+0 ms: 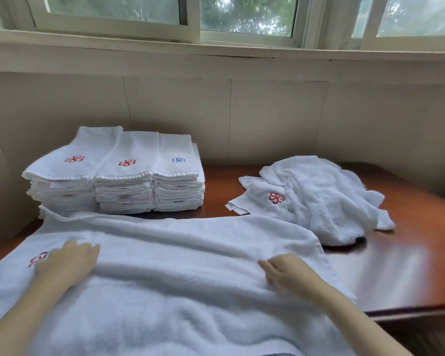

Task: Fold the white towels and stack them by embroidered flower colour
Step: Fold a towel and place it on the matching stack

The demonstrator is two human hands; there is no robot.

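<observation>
Towel [177, 265] lies spread along the table's [396, 265] near edge, red flower [37, 259] at its left end. My left hand [67, 263] presses flat, fingers straight; my right hand [285, 272] rests loosely bent, gripping nothing. Smooth the ridges outward before folding — edges matched.

head view | from above, facing forward-down over table [409, 265] | close | window [242, 16] beyond, slightly blurred

Soft daylight from the windows [247, 14], slightly blurred, edges bowed
</observation>
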